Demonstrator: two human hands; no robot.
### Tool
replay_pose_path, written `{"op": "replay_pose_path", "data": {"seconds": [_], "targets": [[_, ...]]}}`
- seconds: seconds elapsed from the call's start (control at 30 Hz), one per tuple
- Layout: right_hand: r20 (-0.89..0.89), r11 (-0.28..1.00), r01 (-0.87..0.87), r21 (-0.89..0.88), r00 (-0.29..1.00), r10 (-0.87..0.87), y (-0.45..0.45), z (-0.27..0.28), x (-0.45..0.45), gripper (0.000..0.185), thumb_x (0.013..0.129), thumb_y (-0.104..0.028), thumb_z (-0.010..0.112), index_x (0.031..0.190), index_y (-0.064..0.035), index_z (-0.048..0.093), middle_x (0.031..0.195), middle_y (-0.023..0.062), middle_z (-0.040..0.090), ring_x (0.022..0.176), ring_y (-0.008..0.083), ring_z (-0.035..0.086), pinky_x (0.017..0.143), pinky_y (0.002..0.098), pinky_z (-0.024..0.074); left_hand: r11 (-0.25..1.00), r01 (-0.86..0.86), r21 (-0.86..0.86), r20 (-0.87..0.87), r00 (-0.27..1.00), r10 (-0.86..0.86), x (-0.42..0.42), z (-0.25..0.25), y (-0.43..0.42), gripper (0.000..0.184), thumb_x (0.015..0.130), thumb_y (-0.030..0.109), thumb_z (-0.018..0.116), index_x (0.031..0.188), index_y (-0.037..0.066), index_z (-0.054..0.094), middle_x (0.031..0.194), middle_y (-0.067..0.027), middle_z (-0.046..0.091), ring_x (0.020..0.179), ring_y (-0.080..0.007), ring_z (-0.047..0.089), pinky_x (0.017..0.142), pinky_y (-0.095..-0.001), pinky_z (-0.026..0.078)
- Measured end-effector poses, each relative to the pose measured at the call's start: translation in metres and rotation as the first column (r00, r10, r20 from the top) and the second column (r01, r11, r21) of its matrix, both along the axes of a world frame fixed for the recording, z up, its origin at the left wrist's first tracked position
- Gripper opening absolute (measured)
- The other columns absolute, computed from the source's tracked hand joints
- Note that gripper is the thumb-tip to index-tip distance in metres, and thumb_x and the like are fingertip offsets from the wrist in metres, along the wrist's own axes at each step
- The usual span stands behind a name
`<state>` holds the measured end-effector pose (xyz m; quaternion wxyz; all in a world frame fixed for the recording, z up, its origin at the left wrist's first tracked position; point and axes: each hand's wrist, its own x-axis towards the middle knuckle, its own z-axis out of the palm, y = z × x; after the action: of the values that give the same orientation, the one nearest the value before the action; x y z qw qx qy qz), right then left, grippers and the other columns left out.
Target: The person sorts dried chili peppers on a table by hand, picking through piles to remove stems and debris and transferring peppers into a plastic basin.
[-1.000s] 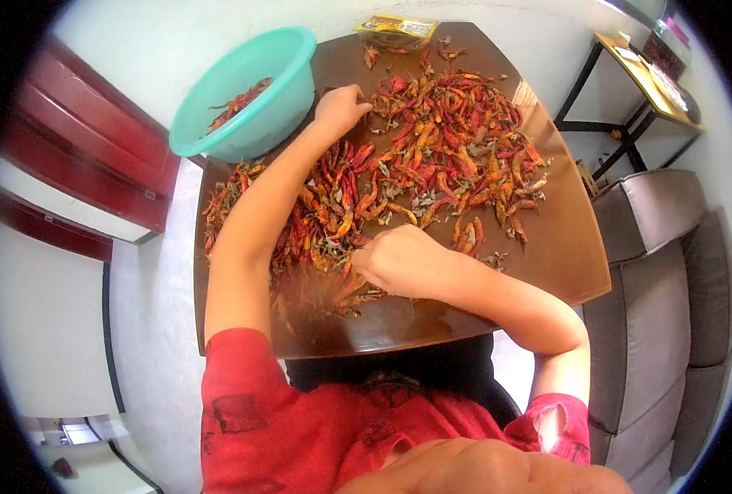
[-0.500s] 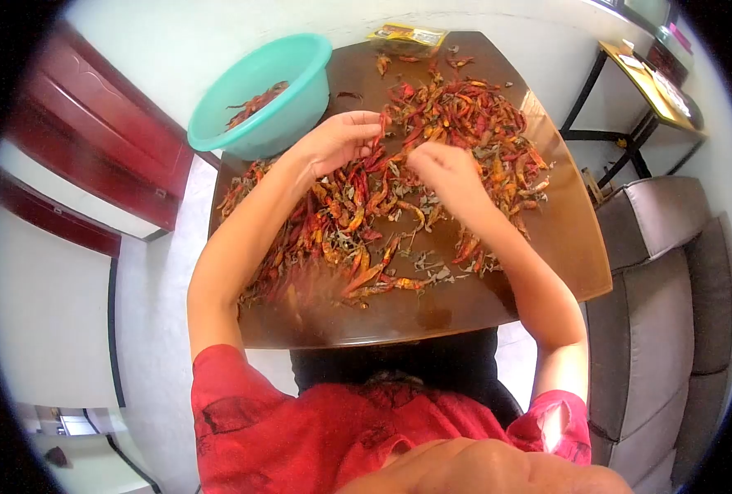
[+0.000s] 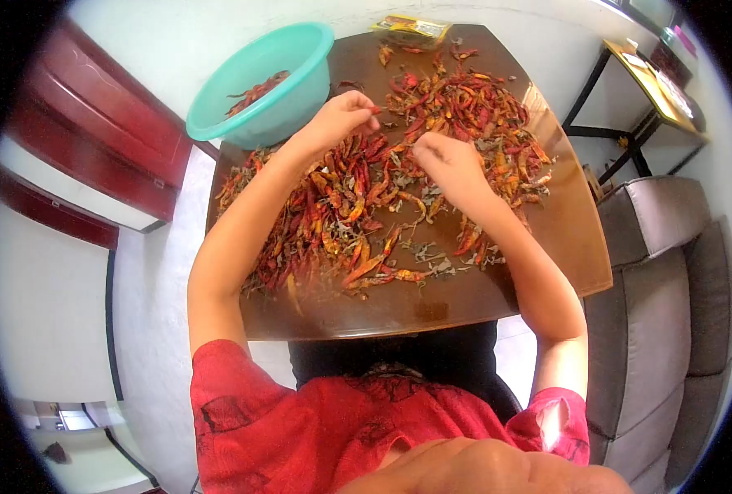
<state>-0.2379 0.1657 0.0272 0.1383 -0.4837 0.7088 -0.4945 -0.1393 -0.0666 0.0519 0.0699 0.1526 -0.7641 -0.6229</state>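
Note:
Dried red chili peppers point(image 3: 333, 210) lie heaped over the brown table point(image 3: 547, 272), mixed with grey-green dry leaves point(image 3: 422, 253). My left hand point(image 3: 345, 122) is closed in a pinch above the heap, close to the basin. A small red dried chili point(image 3: 375, 109) pokes out from its fingertips. To the right, my right hand point(image 3: 450, 167) is also closed, fingers curled together over the peppers; whatever it grips, if anything, is hidden. Beyond both hands spreads another pile of dried chilies point(image 3: 465, 103).
A turquoise basin point(image 3: 312, 78) with some dried chilies inside stands at the back left. Near the far edge is a yellow-topped packet point(image 3: 413, 29). A grey sofa point(image 3: 654, 329) is on the right, below a small side table point(image 3: 650, 82).
My left hand has moved slightly up and its fingers have drawn tighter around the chili. My right hand has shifted a little to the right. The view has tilted slightly.

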Motion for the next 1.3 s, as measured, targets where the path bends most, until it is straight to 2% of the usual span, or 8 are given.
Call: {"op": "replay_pose_path", "data": {"seconds": [0.3,0.67,0.77,0.8,0.83,0.9,1.0,1.3], "targets": [[-0.506,0.878,0.208,0.431,0.862,0.044,0.001,-0.008,-0.002,0.025,0.087,-0.023,0.055,0.093,-0.0028,0.067,0.083,0.019,0.067,0.084,0.0364,0.065,0.076,0.0469,0.0511,0.606,0.138,-0.783,0.266,0.956,0.126,-0.005,-0.039,0.013,0.049,0.079,0.032,0.074,0.108,-0.003,0.057,0.102,-0.0201,0.064,0.094,-0.0298,0.063,0.083,-0.0382,0.049],[-0.511,0.917,0.178,0.357,0.859,0.032,0.006,0.002,0.002,0.023,0.086,-0.021,0.054,0.088,-0.0036,0.069,0.081,0.0194,0.068,0.08,0.037,0.066,0.073,0.0472,0.0527,0.52,0.296,-0.801,0.421,0.897,0.137,-0.01,-0.03,0.008,0.046,0.073,0.036,0.076,0.083,-0.007,0.063,0.085,-0.0223,0.065,0.083,-0.0357,0.064,0.074,-0.043,0.049],[-0.474,0.952,0.189,0.242,0.879,-0.054,0.006,0.006,-0.002,0.023,0.086,-0.023,0.055,0.089,-0.0051,0.069,0.081,0.018,0.068,0.079,0.0367,0.066,0.072,0.0469,0.052,0.764,0.2,-0.614,0.372,0.926,0.057,0.004,-0.012,0.013,0.036,0.076,0.033,0.075,0.085,0.0,0.064,0.078,-0.0097,0.064,0.07,-0.0206,0.059,0.066,-0.0363,0.047],[-0.353,0.97,0.148,0.194,0.933,-0.071,0.007,0.011,-0.001,0.023,0.087,-0.024,0.055,0.091,-0.0053,0.069,0.08,0.0184,0.067,0.08,0.0369,0.065,0.071,0.0468,0.0513,0.961,0.051,-0.271,0.34,0.939,0.046,0.017,-0.002,0.024,0.03,0.08,0.032,0.073,0.088,0.005,0.063,0.075,-0.0026,0.059,0.065,-0.0137,0.05,0.061,-0.0304,0.042],[-0.225,0.984,0.112,0.14,0.971,-0.078,0.006,0.013,0.0,0.024,0.087,-0.025,0.055,0.092,-0.0054,0.069,0.08,0.0187,0.067,0.08,0.0371,0.065,0.071,0.0467,0.0507,0.988,-0.093,0.126,0.303,0.952,0.051,0.03,0.004,0.035,0.024,0.084,0.032,0.071,0.09,0.01,0.062,0.073,0.0045,0.054,0.06,-0.0069,0.04,0.056,-0.0245,0.036],[-0.172,0.996,0.034,0.086,0.985,-0.019,0.004,0.01,0.003,0.025,0.089,-0.024,0.055,0.093,-0.0023,0.067,0.075,0.0142,0.067,0.074,0.0289,0.066,0.068,0.0395,0.0504,0.903,-0.047,0.426,0.161,0.987,-0.024,0.053,0.004,0.053,0.018,0.088,0.026,0.069,0.097,0.013,0.061,0.075,0.0076,0.053,0.06,-0.004,0.039,0.056,-0.0211,0.034],[0.394,0.976,-0.214,-0.038,0.895,0.211,0.003,0.011,0.02,0.026,0.094,-0.022,0.055,0.092,0.003,0.063,0.069,0.001,0.056,0.066,0.0088,0.051,0.06,0.0264,0.0431,0.771,-0.033,0.635,0.07,0.997,-0.014,0.08,-0.008,0.078,0.021,0.091,0.022,0.068,0.106,0.008,0.064,0.082,0.0054,0.058,0.067,-0.004,0.047,0.059,-0.0213,0.039],[0.248,0.94,-0.34,0.04,0.914,0.321,-0.005,-0.012,0.045,0.027,0.093,-0.021,0.06,0.089,0.0044,0.064,0.069,0.0035,0.057,0.065,0.009,0.05,0.059,0.0279,0.0421,0.751,0.015,0.66,-0.106,0.992,0.074,0.102,-0.033,0.087,0.034,0.093,0.012,0.061,0.125,0.002,0.055,0.092,0.0038,0.056,0.071,-0.0039,0.045,0.055,-0.0173,0.033]]}}
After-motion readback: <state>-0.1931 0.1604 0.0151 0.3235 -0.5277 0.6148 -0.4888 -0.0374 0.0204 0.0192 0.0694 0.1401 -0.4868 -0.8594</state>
